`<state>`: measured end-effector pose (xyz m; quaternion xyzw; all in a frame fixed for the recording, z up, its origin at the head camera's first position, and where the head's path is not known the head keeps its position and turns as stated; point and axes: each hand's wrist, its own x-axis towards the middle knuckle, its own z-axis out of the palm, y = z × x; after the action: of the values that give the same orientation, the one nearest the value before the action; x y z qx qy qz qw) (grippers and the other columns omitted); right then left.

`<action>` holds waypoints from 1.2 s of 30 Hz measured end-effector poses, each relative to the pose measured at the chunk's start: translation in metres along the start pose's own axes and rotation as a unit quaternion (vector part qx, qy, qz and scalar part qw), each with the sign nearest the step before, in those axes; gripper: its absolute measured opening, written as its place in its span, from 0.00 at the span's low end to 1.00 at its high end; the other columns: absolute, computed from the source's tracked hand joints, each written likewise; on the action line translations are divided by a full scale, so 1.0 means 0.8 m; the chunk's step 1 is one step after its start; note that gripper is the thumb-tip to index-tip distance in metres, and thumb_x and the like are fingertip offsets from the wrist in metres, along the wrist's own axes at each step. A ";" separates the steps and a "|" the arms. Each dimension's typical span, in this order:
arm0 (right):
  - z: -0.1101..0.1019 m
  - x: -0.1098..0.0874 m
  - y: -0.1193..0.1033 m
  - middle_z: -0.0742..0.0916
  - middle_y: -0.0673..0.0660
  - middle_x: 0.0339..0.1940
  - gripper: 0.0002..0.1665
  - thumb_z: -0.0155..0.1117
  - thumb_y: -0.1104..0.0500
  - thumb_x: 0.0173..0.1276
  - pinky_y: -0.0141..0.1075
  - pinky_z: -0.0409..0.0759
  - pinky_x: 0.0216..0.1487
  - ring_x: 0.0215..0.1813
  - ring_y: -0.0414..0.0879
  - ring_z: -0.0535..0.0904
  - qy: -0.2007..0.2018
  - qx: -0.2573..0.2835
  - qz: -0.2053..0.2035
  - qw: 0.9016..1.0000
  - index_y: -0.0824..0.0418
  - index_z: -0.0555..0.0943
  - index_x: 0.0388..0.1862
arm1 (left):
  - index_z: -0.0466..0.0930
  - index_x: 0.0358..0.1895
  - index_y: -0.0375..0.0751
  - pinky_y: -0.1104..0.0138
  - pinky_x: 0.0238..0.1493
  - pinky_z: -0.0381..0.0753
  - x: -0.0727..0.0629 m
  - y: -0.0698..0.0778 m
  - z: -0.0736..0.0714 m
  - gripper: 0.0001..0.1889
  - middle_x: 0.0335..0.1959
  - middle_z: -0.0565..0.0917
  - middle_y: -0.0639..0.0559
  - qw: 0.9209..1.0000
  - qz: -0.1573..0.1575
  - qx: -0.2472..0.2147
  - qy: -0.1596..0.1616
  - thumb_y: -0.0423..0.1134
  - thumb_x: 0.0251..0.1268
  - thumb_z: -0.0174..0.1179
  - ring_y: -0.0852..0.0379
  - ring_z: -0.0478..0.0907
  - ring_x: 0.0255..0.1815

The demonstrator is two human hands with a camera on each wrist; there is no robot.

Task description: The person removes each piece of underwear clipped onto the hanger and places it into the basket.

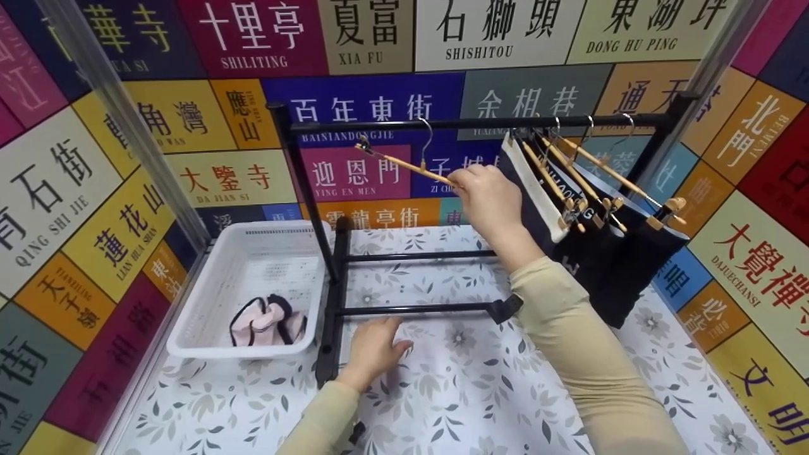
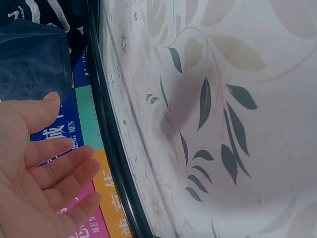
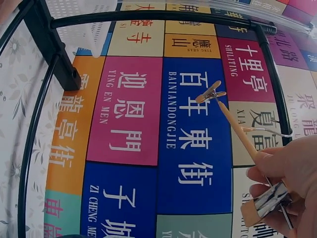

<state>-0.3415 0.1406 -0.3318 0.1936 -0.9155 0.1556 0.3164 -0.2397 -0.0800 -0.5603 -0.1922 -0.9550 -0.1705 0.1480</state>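
Observation:
My right hand grips the right end of a wooden clip hanger, whose metal hook loops over the black rail. Its far clip carries no garment. Seen from the right wrist, the fingers of that right hand curl round the hanger beside its near clip. Low over the table, in front of the rack's lower bars, my left hand holds nothing. The left wrist view shows this left hand with its fingers relaxed and spread.
Dark garments hang from several clip hangers at the rail's right. Left of the rack, a white plastic basket contains a pink cloth item with black trim. A floral cloth covers the table; printed sign panels wall it in.

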 end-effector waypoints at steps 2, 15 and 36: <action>-0.003 -0.003 0.001 0.87 0.54 0.41 0.10 0.69 0.59 0.67 0.49 0.80 0.33 0.41 0.54 0.80 -0.007 0.001 -0.001 1.000 0.54 0.87 0.47 | 0.82 0.51 0.40 0.52 0.40 0.80 0.001 0.000 0.000 0.23 0.38 0.85 0.45 1.000 0.002 0.003 0.000 0.51 0.58 0.70 0.44 0.82 0.39; -0.011 -0.024 0.014 0.86 0.57 0.47 0.19 0.71 0.55 0.65 0.50 0.80 0.38 0.46 0.56 0.79 -0.010 0.005 -0.024 1.000 0.55 0.84 0.54 | 0.82 0.47 0.40 0.52 0.39 0.80 0.011 0.001 -0.006 0.21 0.37 0.84 0.46 1.000 0.013 0.010 -0.007 0.51 0.58 0.70 0.44 0.81 0.38; -0.065 -0.064 0.038 0.86 0.58 0.50 0.26 0.75 0.52 0.60 0.52 0.77 0.51 0.52 0.59 0.80 0.069 0.011 -0.060 0.996 0.57 0.83 0.56 | 0.79 0.39 0.43 0.52 0.34 0.79 0.030 -0.001 -0.030 0.18 0.31 0.82 0.49 0.999 0.030 0.041 -0.016 0.53 0.57 0.70 0.45 0.81 0.35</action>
<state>-0.2912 0.2012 -0.3303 0.2402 -0.8764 0.1596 0.3857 -0.2562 -0.0825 -0.5306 -0.2169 -0.9573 -0.1236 0.1459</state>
